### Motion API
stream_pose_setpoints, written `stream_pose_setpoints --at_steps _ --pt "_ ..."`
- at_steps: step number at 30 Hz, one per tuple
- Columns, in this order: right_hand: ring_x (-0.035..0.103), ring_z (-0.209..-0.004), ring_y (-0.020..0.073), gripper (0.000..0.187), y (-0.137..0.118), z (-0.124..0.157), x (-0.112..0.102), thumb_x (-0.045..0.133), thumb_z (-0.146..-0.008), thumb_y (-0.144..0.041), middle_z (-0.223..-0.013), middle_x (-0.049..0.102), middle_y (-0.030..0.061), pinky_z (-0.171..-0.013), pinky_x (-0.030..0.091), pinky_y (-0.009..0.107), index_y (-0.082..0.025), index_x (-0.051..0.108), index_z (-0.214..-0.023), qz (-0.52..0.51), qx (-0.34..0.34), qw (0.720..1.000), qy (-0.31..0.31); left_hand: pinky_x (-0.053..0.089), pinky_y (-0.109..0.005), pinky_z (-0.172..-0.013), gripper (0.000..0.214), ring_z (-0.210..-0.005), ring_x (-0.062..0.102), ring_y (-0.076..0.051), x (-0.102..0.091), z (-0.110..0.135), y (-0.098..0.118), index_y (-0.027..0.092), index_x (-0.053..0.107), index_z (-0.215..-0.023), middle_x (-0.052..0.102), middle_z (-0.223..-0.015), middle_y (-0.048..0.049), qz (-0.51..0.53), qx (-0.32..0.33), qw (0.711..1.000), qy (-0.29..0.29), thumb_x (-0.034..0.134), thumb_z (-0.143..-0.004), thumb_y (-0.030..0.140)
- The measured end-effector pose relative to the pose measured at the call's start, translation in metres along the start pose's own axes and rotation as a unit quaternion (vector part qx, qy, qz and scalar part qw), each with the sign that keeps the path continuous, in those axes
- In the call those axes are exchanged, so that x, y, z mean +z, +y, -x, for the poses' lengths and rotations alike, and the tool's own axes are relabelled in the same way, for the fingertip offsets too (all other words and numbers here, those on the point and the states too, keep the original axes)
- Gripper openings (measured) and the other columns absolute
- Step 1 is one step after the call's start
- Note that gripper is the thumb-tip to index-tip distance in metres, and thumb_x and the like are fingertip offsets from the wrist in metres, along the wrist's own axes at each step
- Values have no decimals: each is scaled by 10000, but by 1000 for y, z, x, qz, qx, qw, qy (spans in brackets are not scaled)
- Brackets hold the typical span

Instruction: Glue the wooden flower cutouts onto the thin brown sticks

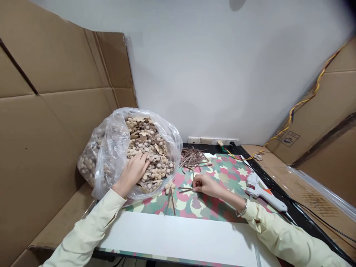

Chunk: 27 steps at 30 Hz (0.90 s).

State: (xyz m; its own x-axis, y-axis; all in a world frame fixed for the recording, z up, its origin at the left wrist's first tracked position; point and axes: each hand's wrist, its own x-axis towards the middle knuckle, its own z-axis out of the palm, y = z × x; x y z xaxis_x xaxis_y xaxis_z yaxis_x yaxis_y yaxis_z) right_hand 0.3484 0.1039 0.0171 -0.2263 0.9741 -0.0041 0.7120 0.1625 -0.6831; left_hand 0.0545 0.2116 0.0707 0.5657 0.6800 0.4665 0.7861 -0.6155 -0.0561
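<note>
My left hand reaches into a clear plastic bag full of small round wooden discs; its fingers curl down onto the discs. My right hand rests on the camouflage-patterned mat, fingers pinched on thin brown sticks lying in front of it. A few loose discs and two more sticks lie between my hands. Both arms wear pale yellow sleeves, and a bracelet circles my right wrist.
A pile of brown sticks lies at the back of the mat. A white glue gun rests to the right with cables behind. A white sheet covers the near table. Cardboard panels stand left and right.
</note>
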Motion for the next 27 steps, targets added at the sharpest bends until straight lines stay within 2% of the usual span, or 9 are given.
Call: stream_pose_setpoints --at_steps 7,11,15,19,21,22,24,27 --pt "593 -580 126 70 -3 -2 -7 498 -799 -174 -677 624 18 -504 413 210 -155 562 -776 -41 13 997 -66 404 -385 -961 391 -1137 511 -262 -10 1 -3 102 456 -1243 545 -1225 -160 100 -76 989 75 372 -889 244" --pt "628 -619 133 91 -9 -10 -11 567 -737 -145 -727 664 31 -504 434 192 -150 605 -820 -39 3 993 -112 412 -369 -957 418 -1102 547 -246 -23 0 21 137 482 -1253 578 -1222 -121 186 -117 969 113 429 -858 264" --pt "632 -598 126 158 -10 -29 -19 606 -664 -97 -715 687 12 -496 448 176 -161 675 -791 -17 -6 983 -182 501 -310 -766 441 -833 641 -201 -32 -2 60 192 513 -1246 686 -943 -60 354 -157 922 27 498 -828 334" --pt "616 -532 115 178 -12 -52 -23 591 -671 -92 -635 683 -4 -491 458 179 -165 722 -767 14 -11 973 -232 508 -257 -642 371 -767 640 -170 -24 -6 88 181 560 -1154 664 -989 -71 530 -151 832 -61 495 -823 337" --pt "598 -531 112 167 -14 -62 -23 625 -643 -82 -629 681 -8 -510 449 187 -163 734 -740 34 -31 972 -231 481 -237 -522 329 -626 613 -141 -17 -7 95 185 572 -1103 655 -892 -45 580 -162 791 -110 466 -832 339" --pt "594 -550 112 170 -16 -65 -23 642 -627 -75 -644 684 -10 -531 445 190 -166 737 -734 41 -44 972 -226 455 -225 -479 302 -560 581 -125 -13 -7 97 186 583 -1063 639 -809 -22 591 -164 779 -128 458 -835 339" --pt "587 -600 114 193 -18 -68 -24 673 -601 -67 -688 690 -12 -571 436 191 -173 739 -748 53 -66 974 -208 405 -203 -452 226 -494 514 -100 -7 -7 99 180 610 -910 574 -659 21 601 -155 772 -140 465 -831 335" --pt "567 -631 108 216 -21 -63 -32 638 -634 -45 -730 683 -3 -601 421 196 -175 724 -785 67 -77 983 -150 351 -185 -450 221 -488 460 -85 0 -6 99 169 583 -713 516 -574 38 617 -147 758 -156 490 -820 339"
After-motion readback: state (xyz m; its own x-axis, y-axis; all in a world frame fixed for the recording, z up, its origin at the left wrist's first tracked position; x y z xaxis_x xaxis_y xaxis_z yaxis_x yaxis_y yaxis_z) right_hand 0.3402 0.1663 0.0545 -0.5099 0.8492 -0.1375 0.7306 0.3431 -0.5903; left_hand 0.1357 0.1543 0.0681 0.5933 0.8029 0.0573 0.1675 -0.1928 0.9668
